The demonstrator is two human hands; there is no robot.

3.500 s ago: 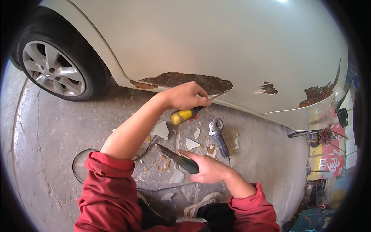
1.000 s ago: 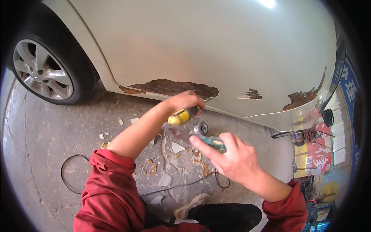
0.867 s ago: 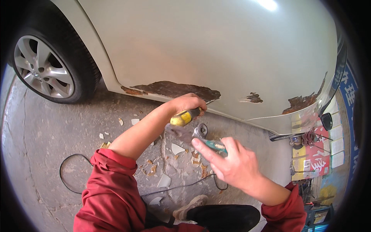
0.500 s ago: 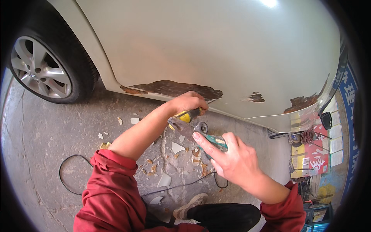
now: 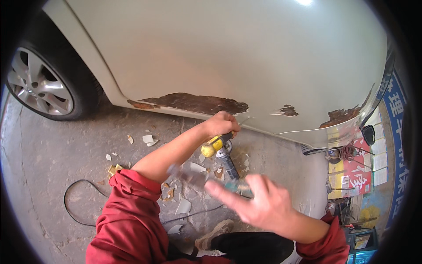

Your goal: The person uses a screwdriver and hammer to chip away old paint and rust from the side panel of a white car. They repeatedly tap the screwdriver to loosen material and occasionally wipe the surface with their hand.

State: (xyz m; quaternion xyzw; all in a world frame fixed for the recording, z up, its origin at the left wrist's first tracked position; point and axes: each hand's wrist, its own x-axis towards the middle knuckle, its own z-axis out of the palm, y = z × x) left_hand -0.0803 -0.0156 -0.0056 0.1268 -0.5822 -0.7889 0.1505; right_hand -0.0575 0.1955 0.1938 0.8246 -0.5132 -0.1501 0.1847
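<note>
My left hand (image 5: pixel 221 124) is closed round a screwdriver (image 5: pixel 214 145) with a thick yellow-and-black handle. Its thin metal shaft reaches up to the lower edge of the pale car door (image 5: pixel 263 75), just right of a large brown patch of bare, flaked surface (image 5: pixel 193 102). My right hand (image 5: pixel 266 204) grips a teal-handled tool (image 5: pixel 193 177) with a greyish metal head. Motion smears that tool, so its exact kind is unclear; its head is below and left of the screwdriver's butt, apart from it. Beneath the screwdriver, a dark grey power tool (image 5: pixel 227 163) lies on the floor, partly hidden.
Pale and rust-brown chips (image 5: pixel 183 206) litter the concrete floor (image 5: pixel 57 154). A black cord (image 5: pixel 67 198) loops at the left. The car wheel (image 5: pixel 39 83) stands at far left. More flaked patches (image 5: pixel 345 116) mark the door's right end. My shoe (image 5: pixel 215 235) is below.
My right hand has swung its tool down and left, away from the screwdriver's butt. My left hand has shifted slightly right and down in view, still gripping. The power tool now shows more.
</note>
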